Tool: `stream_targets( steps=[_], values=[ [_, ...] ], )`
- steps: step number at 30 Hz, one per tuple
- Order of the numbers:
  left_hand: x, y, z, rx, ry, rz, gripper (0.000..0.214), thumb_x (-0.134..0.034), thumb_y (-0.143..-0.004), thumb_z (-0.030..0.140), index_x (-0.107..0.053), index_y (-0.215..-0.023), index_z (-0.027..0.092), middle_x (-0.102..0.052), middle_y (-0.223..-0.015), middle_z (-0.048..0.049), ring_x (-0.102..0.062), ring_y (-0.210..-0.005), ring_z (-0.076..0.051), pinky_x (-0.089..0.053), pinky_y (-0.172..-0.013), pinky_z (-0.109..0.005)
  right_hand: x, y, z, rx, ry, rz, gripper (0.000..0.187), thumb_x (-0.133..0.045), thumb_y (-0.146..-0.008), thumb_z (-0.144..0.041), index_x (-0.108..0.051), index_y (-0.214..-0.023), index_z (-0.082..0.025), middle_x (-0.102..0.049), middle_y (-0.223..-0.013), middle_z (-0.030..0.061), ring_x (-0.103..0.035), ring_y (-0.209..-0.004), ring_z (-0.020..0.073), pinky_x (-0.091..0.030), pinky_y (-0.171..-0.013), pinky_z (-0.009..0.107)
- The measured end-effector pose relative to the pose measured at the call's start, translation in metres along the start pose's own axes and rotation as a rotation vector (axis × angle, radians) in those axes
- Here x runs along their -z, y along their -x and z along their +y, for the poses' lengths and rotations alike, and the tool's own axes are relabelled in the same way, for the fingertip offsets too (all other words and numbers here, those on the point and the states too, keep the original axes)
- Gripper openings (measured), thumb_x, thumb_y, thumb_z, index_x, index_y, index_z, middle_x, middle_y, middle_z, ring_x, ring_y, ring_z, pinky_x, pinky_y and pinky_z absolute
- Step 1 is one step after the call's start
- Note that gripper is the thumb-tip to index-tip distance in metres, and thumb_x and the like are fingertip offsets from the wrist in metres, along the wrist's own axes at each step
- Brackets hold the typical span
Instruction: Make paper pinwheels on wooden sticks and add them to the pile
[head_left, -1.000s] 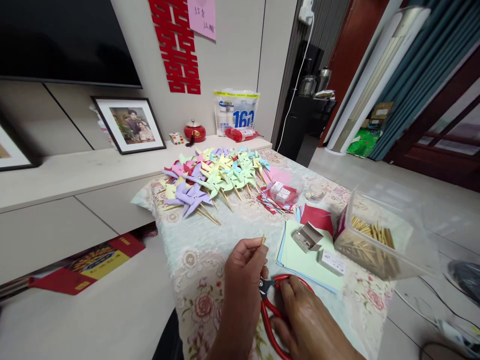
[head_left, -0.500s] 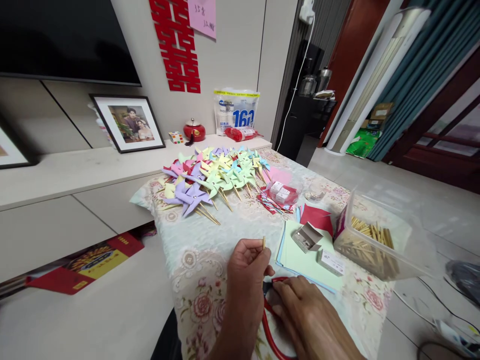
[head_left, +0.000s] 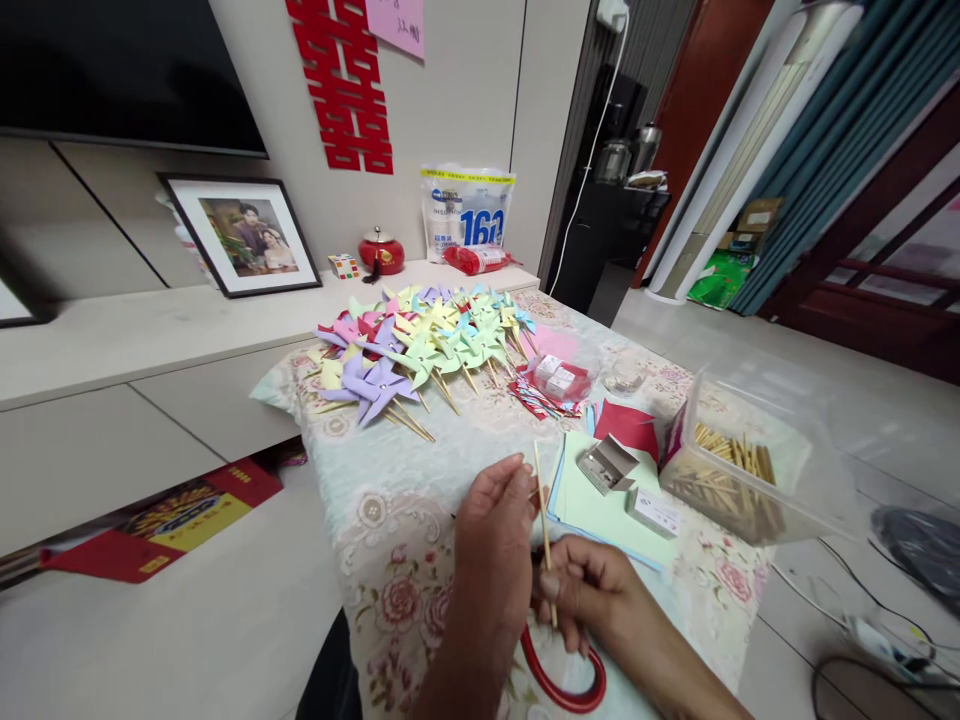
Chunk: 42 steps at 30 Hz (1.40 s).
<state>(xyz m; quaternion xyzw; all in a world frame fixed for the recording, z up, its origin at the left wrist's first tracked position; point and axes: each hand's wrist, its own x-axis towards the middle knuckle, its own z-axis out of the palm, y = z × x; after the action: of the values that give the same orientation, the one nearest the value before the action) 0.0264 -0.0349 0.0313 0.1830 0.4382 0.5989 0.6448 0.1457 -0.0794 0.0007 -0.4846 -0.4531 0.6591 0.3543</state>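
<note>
At the near edge of the table my left hand (head_left: 491, 545) is curled round a thin wooden stick (head_left: 541, 500), which stands almost upright. My right hand (head_left: 581, 590) pinches the same stick lower down, fingers closed. Red-handled scissors (head_left: 562, 685) lie on the tablecloth under my right hand; only a handle loop shows. A stack of pale green and blue paper sheets (head_left: 600, 505) lies just beyond my hands.
A heap of pastel paper pinwheels (head_left: 416, 345) fills the far part of the table. A clear plastic box of wooden sticks (head_left: 739, 475) stands at the right. Small open boxes (head_left: 609, 465), red paper (head_left: 630, 425) and a low cabinet (head_left: 150, 340) at the left.
My right hand left the scissors and rose to pinch the stick. The stick now shows far more of its length above my left hand.
</note>
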Motion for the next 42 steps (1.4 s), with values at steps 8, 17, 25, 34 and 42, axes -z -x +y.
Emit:
stream_targets(
  steps=[8,17,25,34,42],
  values=[
    [0.018,-0.015,-0.009,0.022,-0.126,-0.046,0.031,-0.071,-0.075,0.032,-0.070,-0.100,0.014,-0.072,-0.103,-0.0124,-0.066,-0.087,-0.020,-0.051,-0.077,-0.032,0.009,-0.012,-0.020,-0.079,-0.248,0.068,0.046,-0.080,-0.070,-0.056,-0.057,-0.076,-0.017,-0.063,-0.061,-0.0024,-0.042,-0.038,0.0031,-0.027,-0.040,0.017],
    [0.034,0.005,-0.018,-0.394,-1.477,-0.408,0.022,-0.054,-0.084,0.019,-0.068,-0.101,0.019,-0.068,-0.106,-0.0113,-0.056,-0.105,-0.031,-0.038,-0.095,-0.048,0.025,-0.030,-0.021,0.203,0.907,0.330,0.006,-0.056,-0.086,-0.022,-0.061,-0.085,-0.020,-0.064,-0.063,-0.0007,-0.059,-0.062,0.0174,-0.037,-0.060,0.026],
    [0.047,0.005,-0.018,-0.355,-1.674,-0.541,0.014,-0.060,-0.087,0.024,-0.066,-0.099,0.019,-0.064,-0.113,-0.0096,-0.051,-0.110,-0.029,-0.033,-0.101,-0.046,0.024,-0.037,-0.022,0.098,1.092,0.319,0.009,-0.057,-0.089,-0.020,-0.065,-0.093,-0.018,-0.073,-0.076,0.0053,-0.067,-0.072,0.0204,-0.039,-0.064,0.026],
    [0.051,-0.001,-0.014,-0.347,-1.606,-0.583,0.014,-0.054,-0.085,0.013,-0.065,-0.091,0.020,-0.066,-0.104,-0.0079,-0.052,-0.106,-0.027,-0.033,-0.098,-0.046,0.026,-0.016,-0.035,0.224,1.068,0.382,0.019,-0.052,-0.092,-0.020,-0.064,-0.106,-0.018,-0.074,-0.079,0.0046,-0.068,-0.072,0.0198,-0.041,-0.066,0.026],
    [0.052,-0.009,-0.007,-0.318,-1.683,-0.610,0.024,-0.054,-0.072,0.005,-0.064,-0.085,0.021,-0.068,-0.098,-0.0047,-0.054,-0.104,-0.025,-0.034,-0.093,-0.041,0.026,-0.019,-0.032,0.132,1.172,0.357,0.023,-0.050,-0.092,-0.020,-0.064,-0.111,-0.016,-0.077,-0.088,0.0090,-0.072,-0.082,0.0236,-0.041,-0.068,0.027]
  ],
)
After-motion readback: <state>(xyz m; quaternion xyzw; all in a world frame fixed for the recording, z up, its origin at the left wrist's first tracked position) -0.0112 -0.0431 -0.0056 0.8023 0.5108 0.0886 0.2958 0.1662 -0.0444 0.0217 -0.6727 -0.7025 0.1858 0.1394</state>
